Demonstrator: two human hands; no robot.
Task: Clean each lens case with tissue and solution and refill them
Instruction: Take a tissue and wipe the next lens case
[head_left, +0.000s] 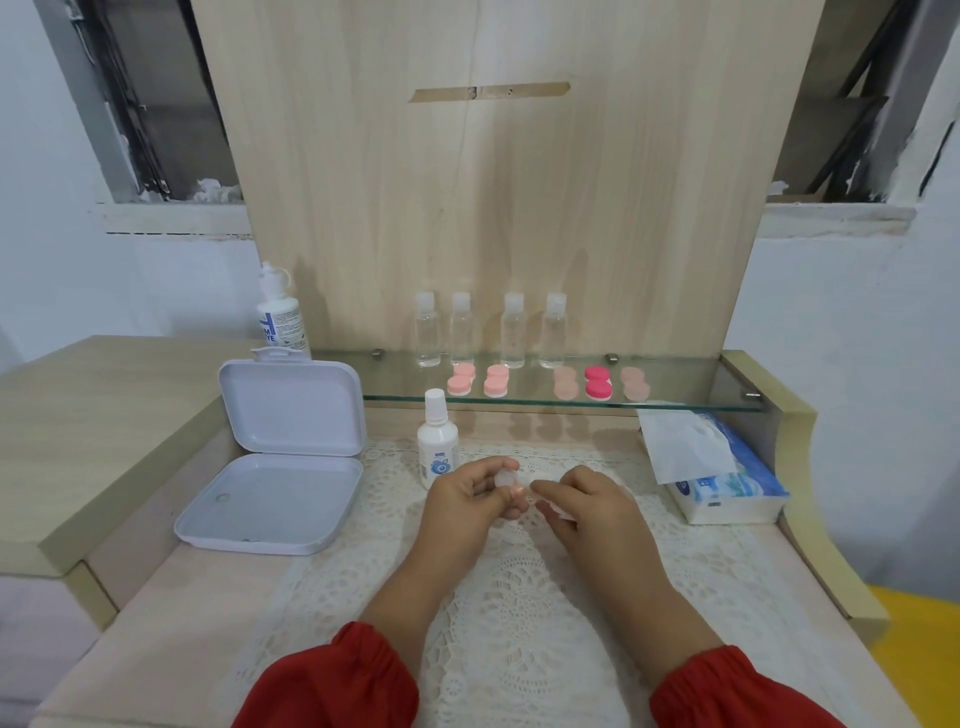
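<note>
The left hand (467, 493) pinches a small white lens case (505, 478) above the desk (171, 587). The right hand (582, 499) has its grip closed on a tissue (558, 512) beside it

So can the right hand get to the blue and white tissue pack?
Probably yes. The blue and white tissue pack lies just to the right of the right hand with only bare lace mat between. But that hand is already pinching something small, so it might have to let go first.

Red sleeves (332, 686), white lace mat (519, 597), pink lens cases (460, 380)
</note>
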